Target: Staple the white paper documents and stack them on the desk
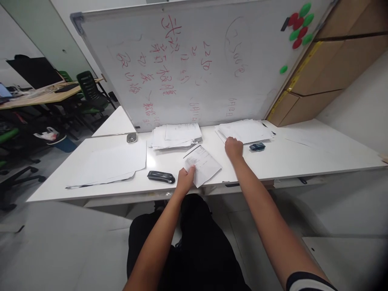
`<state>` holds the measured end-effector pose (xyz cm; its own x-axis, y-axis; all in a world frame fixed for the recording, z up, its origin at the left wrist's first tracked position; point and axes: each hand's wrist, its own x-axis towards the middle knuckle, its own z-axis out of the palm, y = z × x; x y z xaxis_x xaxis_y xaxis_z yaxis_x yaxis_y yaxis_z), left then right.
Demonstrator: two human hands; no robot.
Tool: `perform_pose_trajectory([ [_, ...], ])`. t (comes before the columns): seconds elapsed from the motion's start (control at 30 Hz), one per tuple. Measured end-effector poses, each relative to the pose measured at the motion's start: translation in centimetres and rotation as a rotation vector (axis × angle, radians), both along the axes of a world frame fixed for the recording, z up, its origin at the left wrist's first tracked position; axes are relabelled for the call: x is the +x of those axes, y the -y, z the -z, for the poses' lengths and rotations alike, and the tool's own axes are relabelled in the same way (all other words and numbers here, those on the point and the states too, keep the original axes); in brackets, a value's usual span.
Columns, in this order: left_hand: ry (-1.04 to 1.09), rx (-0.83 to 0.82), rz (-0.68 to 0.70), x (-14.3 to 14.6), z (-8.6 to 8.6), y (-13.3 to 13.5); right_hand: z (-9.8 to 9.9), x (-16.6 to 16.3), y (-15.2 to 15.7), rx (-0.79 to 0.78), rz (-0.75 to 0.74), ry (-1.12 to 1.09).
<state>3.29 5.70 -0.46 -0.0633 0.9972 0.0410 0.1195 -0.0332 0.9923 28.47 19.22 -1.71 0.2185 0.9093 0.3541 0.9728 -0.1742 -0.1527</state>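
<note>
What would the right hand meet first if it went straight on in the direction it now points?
The right hand would probably meet the paper stack just ahead; in the picture it overlaps the near edge, though contact is unclear. The whiteboard stands behind that stack.

On the desk (287,159), a stapler (161,176) lies left of a sheet (209,165), before a paper stack (176,135) and the whiteboard (257,81).
</note>
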Motion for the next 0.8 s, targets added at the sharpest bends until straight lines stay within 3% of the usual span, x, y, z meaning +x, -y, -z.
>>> perform_pose_trajectory([
  [0.17, -0.002, 0.003, -0.009, -0.2, 0.3, 0.0, -0.2, 0.0, 0.0, -0.058, 0.049, -0.038],
  [0.53, 0.01, -0.018, -0.019, -0.3, 0.5, 0.0, -0.4, 0.7, 1.4, -0.094, -0.132, -0.201],
  [0.63, 0.001, -0.012, -0.022, -0.3, 0.3, 0.1, -0.4, 1.0, 1.7, -0.112, -0.112, -0.247],
  [0.8, -0.028, -0.019, -0.032, -0.2, 0.1, 0.1, -0.2, 1.6, 1.3, 0.048, -0.075, -0.284],
])
